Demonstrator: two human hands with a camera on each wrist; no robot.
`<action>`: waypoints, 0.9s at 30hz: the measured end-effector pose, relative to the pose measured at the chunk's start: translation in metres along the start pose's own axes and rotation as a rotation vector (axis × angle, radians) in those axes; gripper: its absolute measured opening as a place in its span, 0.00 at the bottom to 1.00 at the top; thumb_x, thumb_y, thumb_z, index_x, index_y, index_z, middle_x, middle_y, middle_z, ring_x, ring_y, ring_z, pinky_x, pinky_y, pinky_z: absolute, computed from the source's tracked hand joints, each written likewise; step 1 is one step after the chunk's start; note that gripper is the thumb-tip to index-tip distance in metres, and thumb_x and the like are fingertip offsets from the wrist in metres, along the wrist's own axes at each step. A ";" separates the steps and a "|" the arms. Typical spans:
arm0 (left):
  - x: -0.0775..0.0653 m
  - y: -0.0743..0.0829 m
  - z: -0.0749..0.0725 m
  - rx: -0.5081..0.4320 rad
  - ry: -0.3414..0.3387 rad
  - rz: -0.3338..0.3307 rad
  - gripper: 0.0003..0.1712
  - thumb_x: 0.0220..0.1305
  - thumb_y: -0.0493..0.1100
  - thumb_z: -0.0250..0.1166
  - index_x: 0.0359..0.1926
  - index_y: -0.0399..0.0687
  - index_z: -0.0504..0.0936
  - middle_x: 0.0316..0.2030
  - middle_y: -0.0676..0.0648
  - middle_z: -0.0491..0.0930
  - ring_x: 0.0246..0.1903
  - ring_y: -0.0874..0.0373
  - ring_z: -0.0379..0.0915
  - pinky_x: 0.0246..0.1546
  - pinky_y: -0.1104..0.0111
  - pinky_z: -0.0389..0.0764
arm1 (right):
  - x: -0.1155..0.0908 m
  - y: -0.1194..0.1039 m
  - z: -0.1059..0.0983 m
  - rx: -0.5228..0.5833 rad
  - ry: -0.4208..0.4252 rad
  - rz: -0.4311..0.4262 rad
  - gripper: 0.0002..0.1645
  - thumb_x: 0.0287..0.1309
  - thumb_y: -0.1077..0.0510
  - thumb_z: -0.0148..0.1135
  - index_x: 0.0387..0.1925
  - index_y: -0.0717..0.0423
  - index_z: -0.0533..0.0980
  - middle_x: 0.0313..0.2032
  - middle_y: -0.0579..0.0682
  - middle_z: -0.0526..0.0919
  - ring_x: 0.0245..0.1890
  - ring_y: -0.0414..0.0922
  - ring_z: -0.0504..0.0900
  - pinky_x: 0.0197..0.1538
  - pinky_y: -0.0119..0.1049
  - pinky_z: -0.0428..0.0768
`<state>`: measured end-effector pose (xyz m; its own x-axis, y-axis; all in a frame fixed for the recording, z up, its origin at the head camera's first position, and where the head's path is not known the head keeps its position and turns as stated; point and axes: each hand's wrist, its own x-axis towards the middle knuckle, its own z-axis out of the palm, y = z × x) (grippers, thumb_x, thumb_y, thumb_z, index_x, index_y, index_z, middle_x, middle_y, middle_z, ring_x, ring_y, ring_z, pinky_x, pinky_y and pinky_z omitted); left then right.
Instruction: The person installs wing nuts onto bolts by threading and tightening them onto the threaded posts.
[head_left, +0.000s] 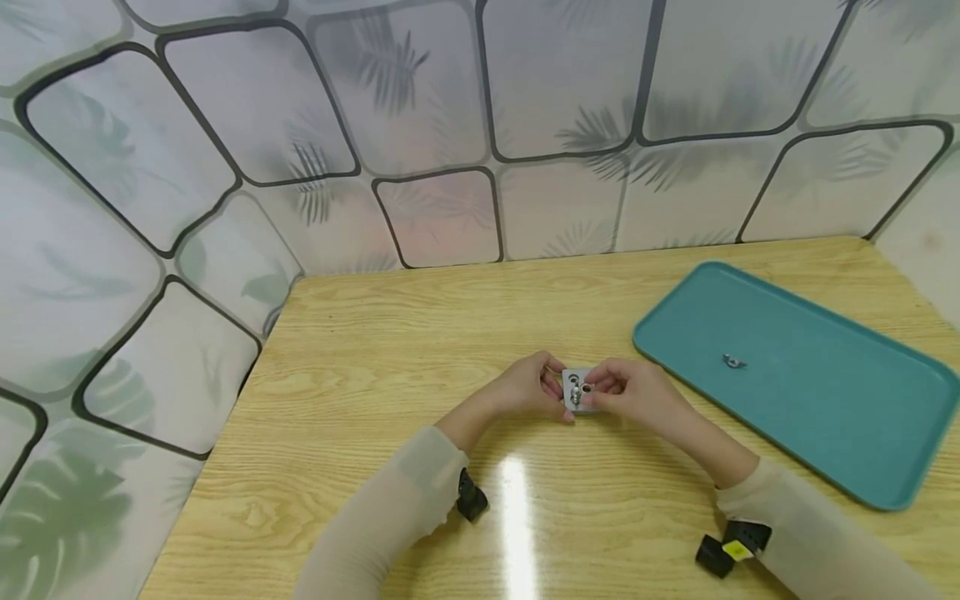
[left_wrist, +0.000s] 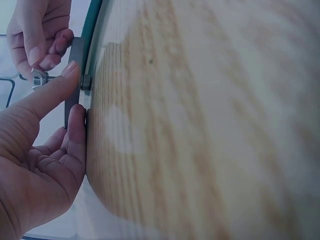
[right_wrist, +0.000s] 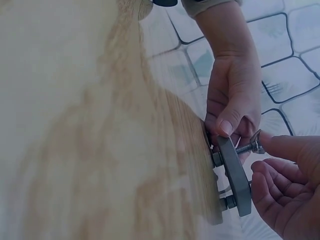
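A small grey metal plate (head_left: 567,402) stands just over the wooden table, with bolts passing through it. My left hand (head_left: 525,386) grips its left side, the thumb (left_wrist: 67,80) on the upper face and the fingers at the edge and below. On one upright threaded bolt (right_wrist: 243,149) sits a metal wing nut (right_wrist: 257,142), near the bolt's top end. Thumb and finger of my right hand (head_left: 633,392) pinch this wing nut from the right. Bolt heads (right_wrist: 229,202) show under the plate in the right wrist view.
To the right lies a teal tray (head_left: 825,400) holding another wing nut (head_left: 733,361). The wooden table (head_left: 390,333) meets a patterned wall covering (head_left: 435,217) at its back edge. Both wrists wear black camera mounts (head_left: 471,497).
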<state>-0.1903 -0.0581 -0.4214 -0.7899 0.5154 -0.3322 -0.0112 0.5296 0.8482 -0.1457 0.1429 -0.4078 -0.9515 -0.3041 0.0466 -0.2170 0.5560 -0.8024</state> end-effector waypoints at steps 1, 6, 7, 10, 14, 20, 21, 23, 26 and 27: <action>0.000 0.000 0.000 0.000 0.001 0.000 0.42 0.40 0.38 0.79 0.57 0.40 0.68 0.36 0.48 0.78 0.35 0.59 0.76 0.37 0.72 0.78 | 0.001 0.000 0.001 -0.003 0.004 0.003 0.13 0.50 0.59 0.71 0.36 0.62 0.81 0.28 0.49 0.83 0.28 0.39 0.78 0.29 0.29 0.76; 0.000 0.000 0.000 -0.011 -0.007 -0.003 0.41 0.41 0.38 0.79 0.57 0.40 0.68 0.36 0.48 0.78 0.35 0.59 0.76 0.37 0.71 0.78 | 0.005 -0.001 0.005 0.008 0.003 -0.017 0.16 0.48 0.58 0.72 0.37 0.63 0.81 0.28 0.50 0.83 0.27 0.40 0.78 0.28 0.29 0.76; 0.000 0.000 0.000 -0.014 -0.010 -0.004 0.41 0.41 0.38 0.79 0.57 0.40 0.68 0.36 0.48 0.78 0.35 0.59 0.76 0.37 0.71 0.78 | 0.005 -0.001 0.005 0.011 -0.001 -0.015 0.15 0.48 0.58 0.72 0.37 0.63 0.81 0.28 0.50 0.83 0.27 0.40 0.78 0.27 0.30 0.76; 0.000 -0.001 0.000 -0.011 -0.014 -0.005 0.41 0.42 0.38 0.79 0.57 0.41 0.68 0.36 0.48 0.78 0.35 0.59 0.76 0.37 0.71 0.78 | 0.005 -0.002 0.005 0.012 -0.014 -0.013 0.15 0.49 0.57 0.72 0.37 0.63 0.80 0.28 0.50 0.83 0.27 0.40 0.78 0.28 0.30 0.76; 0.001 0.000 0.000 -0.003 -0.012 -0.003 0.42 0.41 0.39 0.79 0.57 0.41 0.68 0.37 0.48 0.78 0.36 0.59 0.76 0.38 0.71 0.78 | 0.002 -0.001 0.003 0.003 -0.020 0.003 0.12 0.50 0.58 0.71 0.35 0.61 0.80 0.28 0.49 0.83 0.27 0.39 0.78 0.29 0.30 0.76; 0.000 0.000 0.000 -0.020 -0.007 -0.011 0.42 0.40 0.38 0.79 0.57 0.41 0.68 0.36 0.48 0.78 0.35 0.58 0.76 0.37 0.71 0.78 | -0.004 -0.001 0.002 0.021 -0.053 0.002 0.08 0.50 0.60 0.70 0.32 0.59 0.80 0.25 0.47 0.82 0.25 0.40 0.77 0.27 0.30 0.75; 0.000 0.000 0.000 -0.024 -0.007 -0.013 0.41 0.40 0.38 0.79 0.57 0.41 0.68 0.36 0.48 0.78 0.35 0.58 0.76 0.37 0.71 0.78 | -0.004 -0.001 0.002 0.027 -0.062 0.003 0.09 0.50 0.59 0.70 0.32 0.60 0.80 0.25 0.47 0.82 0.25 0.40 0.77 0.26 0.30 0.75; 0.000 0.000 -0.001 -0.028 -0.007 -0.013 0.41 0.40 0.37 0.79 0.57 0.41 0.68 0.36 0.47 0.78 0.35 0.58 0.76 0.37 0.71 0.78 | -0.005 -0.002 0.001 0.021 -0.066 0.010 0.09 0.51 0.59 0.70 0.33 0.60 0.80 0.26 0.47 0.82 0.26 0.40 0.77 0.27 0.29 0.75; 0.000 0.000 -0.001 -0.029 -0.011 -0.006 0.41 0.41 0.37 0.79 0.57 0.40 0.68 0.36 0.47 0.78 0.35 0.58 0.76 0.37 0.71 0.78 | -0.004 -0.002 -0.001 0.006 -0.052 0.019 0.08 0.52 0.60 0.68 0.34 0.60 0.81 0.27 0.48 0.82 0.27 0.39 0.77 0.28 0.29 0.75; 0.000 0.000 0.000 -0.029 -0.011 -0.004 0.41 0.41 0.37 0.79 0.57 0.40 0.68 0.36 0.47 0.78 0.35 0.58 0.76 0.37 0.71 0.78 | -0.003 -0.001 -0.002 0.001 -0.047 0.016 0.08 0.52 0.60 0.67 0.35 0.60 0.81 0.27 0.48 0.82 0.27 0.39 0.77 0.28 0.29 0.75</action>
<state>-0.1908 -0.0581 -0.4212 -0.7828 0.5208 -0.3406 -0.0330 0.5119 0.8584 -0.1425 0.1445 -0.4060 -0.9436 -0.3311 0.0056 -0.2015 0.5607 -0.8031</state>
